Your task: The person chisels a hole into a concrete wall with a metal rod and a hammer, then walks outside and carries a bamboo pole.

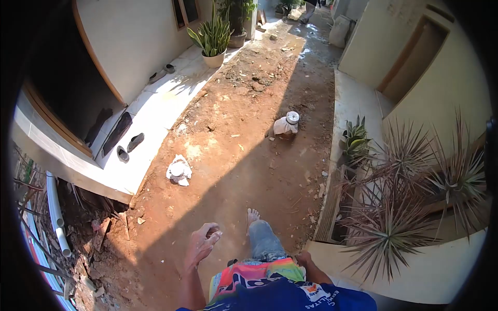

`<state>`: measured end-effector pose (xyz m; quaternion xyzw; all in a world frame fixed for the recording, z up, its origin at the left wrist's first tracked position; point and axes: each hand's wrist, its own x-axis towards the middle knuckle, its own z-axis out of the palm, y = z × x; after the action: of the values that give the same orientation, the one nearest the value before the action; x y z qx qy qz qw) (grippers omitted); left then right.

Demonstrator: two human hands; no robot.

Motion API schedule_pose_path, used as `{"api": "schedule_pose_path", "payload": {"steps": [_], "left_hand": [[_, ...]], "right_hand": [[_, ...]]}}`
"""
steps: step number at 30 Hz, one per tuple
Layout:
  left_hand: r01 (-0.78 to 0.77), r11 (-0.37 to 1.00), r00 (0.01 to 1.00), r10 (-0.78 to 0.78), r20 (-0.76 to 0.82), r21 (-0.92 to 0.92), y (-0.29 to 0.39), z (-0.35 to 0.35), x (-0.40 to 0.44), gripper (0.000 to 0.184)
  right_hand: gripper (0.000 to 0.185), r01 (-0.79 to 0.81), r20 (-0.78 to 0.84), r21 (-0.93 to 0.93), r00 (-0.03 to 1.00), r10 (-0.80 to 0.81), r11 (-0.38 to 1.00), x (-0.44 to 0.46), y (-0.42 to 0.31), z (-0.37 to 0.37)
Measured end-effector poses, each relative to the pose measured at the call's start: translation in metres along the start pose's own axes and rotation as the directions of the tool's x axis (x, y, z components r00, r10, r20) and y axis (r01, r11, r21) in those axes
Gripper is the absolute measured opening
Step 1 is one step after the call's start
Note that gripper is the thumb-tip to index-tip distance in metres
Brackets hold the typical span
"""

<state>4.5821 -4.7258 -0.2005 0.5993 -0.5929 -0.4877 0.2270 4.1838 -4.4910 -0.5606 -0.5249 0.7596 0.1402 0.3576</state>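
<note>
Left fingers (211, 228) curl slightly apart, right fingers (302, 257) I cannot tell, and two whitish bundles (179, 170) sit on bare ground (228, 160)

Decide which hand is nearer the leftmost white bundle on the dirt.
Left. The left hand is short of the white bundle, not touching; the right hand is farther right, beside the shirt.

one head-worn camera looks forward and down, past the close torso (259, 285), along a dirt path (228, 171).
</note>
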Motion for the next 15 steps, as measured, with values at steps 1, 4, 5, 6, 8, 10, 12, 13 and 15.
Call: {"api": "schedule_pose_path", "payload": {"steps": [1,4,5,6,8,10,12,13,15], "left_hand": [[0.023,1.0,0.999,-0.023,0.023,0.019,0.001,-0.002,0.023,0.031],[0.068,0.994,0.997,-0.071,0.034,0.084,0.025,-0.021,0.088,0.032],[0.081,0.989,0.996,-0.083,0.016,0.125,0.033,-0.028,0.108,0.032],[0.089,0.989,0.996,-0.092,0.021,0.121,0.039,-0.035,0.126,0.032],[0.095,0.993,0.99,-0.087,-0.106,0.073,0.048,-0.05,0.164,0.03],[0.115,0.993,0.984,-0.112,-0.142,0.011,0.05,-0.061,0.199,0.031],[0.12,0.992,0.976,-0.126,-0.175,-0.044,0.052,-0.068,0.238,0.032],[0.152,0.988,0.974,-0.151,-0.167,-0.01,0.055,-0.073,0.258,0.032],[0.173,0.985,0.973,-0.167,-0.157,0.027,0.063,-0.082,0.302,0.033]], "right_hand": [[0.024,0.056,-0.05,0.009,0.997,-0.056,0.998,0.037,0.003,-0.003],[0.029,-0.089,-0.211,0.329,0.963,0.165,0.94,0.064,-0.071,-0.134],[0.028,-0.071,-0.197,0.389,0.968,0.158,0.919,0.077,-0.088,-0.177],[0.028,-0.053,-0.186,0.448,0.971,0.151,0.893,0.092,-0.1,-0.213],[0.031,0.023,-0.226,0.359,0.972,0.062,0.933,0.14,-0.111,-0.266],[0.03,0.002,-0.227,0.35,0.971,0.082,0.937,0.174,-0.129,-0.328],[0.03,-0.016,-0.237,0.351,0.966,0.105,0.936,0.212,-0.144,-0.373],[0.029,0.003,-0.252,0.347,0.964,0.09,0.938,0.23,-0.151,-0.391],[0.029,0.021,-0.274,0.346,0.958,0.079,0.938,0.271,-0.161,-0.416]]}}
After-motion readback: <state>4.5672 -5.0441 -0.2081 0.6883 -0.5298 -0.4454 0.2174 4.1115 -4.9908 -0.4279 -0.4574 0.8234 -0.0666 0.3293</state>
